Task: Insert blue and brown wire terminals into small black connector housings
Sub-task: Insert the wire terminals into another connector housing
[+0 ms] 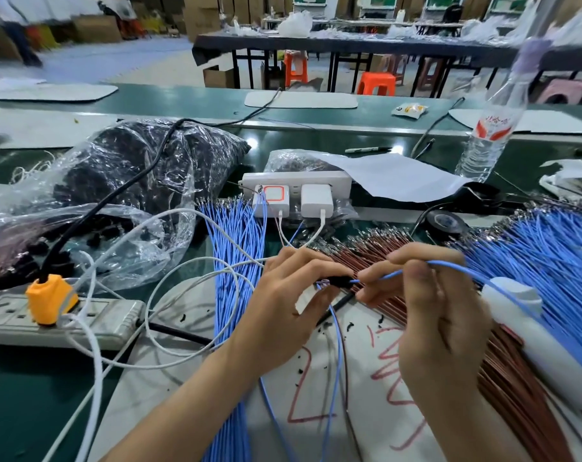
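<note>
Your left hand pinches a small black connector housing between thumb and fingertips, held above the white sheet on the counter. Your right hand grips a single blue wire close to its tip, with that tip right at the housing's open face. Whether the terminal is seated or only at the mouth of its slot is too small to tell. From the far side of the housing a blue lead and a thin brown lead hang down over the sheet, so this housing looks partly filled, and the wire in your right hand is at least the second blue one going in. I see no finished assemblies set aside anywhere, so I cannot say how many you have completed. What remains looks like a great deal. A thick fan of blue wires lies to your left and another large spread of blue wires to your right. The pile of brown wires runs under and behind your hands. The clear bag of black housings at the back left looks nearly full. By that stock, you are early in the batch and in the middle of the current piece.
</note>
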`<state>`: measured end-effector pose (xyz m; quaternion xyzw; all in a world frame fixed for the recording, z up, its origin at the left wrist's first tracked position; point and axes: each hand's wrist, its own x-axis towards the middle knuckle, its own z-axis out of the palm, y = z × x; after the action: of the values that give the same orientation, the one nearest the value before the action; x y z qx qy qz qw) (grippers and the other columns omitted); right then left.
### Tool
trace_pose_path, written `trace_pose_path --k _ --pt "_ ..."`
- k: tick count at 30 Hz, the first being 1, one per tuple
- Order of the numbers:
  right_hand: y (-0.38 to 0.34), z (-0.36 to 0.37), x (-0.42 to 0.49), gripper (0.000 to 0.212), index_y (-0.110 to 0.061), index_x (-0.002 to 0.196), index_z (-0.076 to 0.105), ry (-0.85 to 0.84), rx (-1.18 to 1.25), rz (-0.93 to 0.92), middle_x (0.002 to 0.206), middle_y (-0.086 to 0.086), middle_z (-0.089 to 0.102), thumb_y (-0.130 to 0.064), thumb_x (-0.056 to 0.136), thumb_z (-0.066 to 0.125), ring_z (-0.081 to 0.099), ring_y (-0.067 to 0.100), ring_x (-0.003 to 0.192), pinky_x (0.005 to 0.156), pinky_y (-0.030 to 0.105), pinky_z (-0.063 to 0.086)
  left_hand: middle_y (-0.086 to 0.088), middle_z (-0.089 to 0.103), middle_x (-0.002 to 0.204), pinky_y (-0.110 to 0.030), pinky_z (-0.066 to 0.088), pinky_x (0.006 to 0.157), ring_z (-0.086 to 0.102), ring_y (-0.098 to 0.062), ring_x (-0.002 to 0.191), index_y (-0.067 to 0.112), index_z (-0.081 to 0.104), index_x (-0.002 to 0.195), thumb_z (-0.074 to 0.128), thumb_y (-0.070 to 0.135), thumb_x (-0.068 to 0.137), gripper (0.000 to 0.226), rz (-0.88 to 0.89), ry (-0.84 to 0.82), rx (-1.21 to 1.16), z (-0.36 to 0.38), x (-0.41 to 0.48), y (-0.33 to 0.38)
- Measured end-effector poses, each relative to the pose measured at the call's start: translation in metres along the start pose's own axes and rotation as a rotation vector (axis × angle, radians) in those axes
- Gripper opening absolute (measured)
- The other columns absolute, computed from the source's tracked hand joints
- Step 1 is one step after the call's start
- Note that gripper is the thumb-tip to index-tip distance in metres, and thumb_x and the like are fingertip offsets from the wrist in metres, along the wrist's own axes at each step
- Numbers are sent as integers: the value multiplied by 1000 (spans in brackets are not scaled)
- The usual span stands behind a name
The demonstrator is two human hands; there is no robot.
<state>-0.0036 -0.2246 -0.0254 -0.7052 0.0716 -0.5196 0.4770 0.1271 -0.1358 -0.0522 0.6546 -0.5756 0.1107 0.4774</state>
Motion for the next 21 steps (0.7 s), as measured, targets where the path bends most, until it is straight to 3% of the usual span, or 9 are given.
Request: trace_pose_path --k 2,7,9,13,17,21 --pt "2 8 1 20 -22 89 62 -51 -105 4 81 3 67 -22 98 44 67 15 62 58 22 52 2 63 101 -36 48 84 57 -15 95 9 68 107 61 15 92 17 13 -8 -33 1 -1 -1" --pt "17 9 4 21 -21 98 72 -162 -65 302 94 -8 69 -22 89 53 66 14 63 55 14 47 3 60 97 -23 50 80 60 -10 87 6 64 101 64 9 89 12 -60 58 -170 1 0 -6" --pt "20 10 3 25 -26 104 71 -250 34 398 91 -7 72 -22 85 56 67 13 62 57 18 50 4 59 96 -22 50 80 61 -8 87 11 61 98 64 9 88 11 -105 94 -251 0 0 -6" --pt "25 14 -1 22 -46 89 70 -264 -162 330 75 -14 70 -26 79 70 61 9 56 55 21 49 15 60 87 -24 51 76 64 -9 78 26 54 99 66 12 85 23 -211 114 -339 -1 -1 -6" --pt "26 12 -1 11 -27 79 70 -244 -209 296 64 -9 67 -17 85 70 55 4 50 51 12 41 20 60 90 -25 52 75 64 -8 77 31 50 105 59 23 86 23 -206 116 -390 0 -2 -4" --pt "22 9 6 19 -14 73 65 -447 -142 489 58 -2 64 -2 87 66 50 7 43 44 16 39 18 55 95 -32 52 75 61 -15 76 33 49 113 58 22 87 30 -270 190 -458 0 -1 -4"
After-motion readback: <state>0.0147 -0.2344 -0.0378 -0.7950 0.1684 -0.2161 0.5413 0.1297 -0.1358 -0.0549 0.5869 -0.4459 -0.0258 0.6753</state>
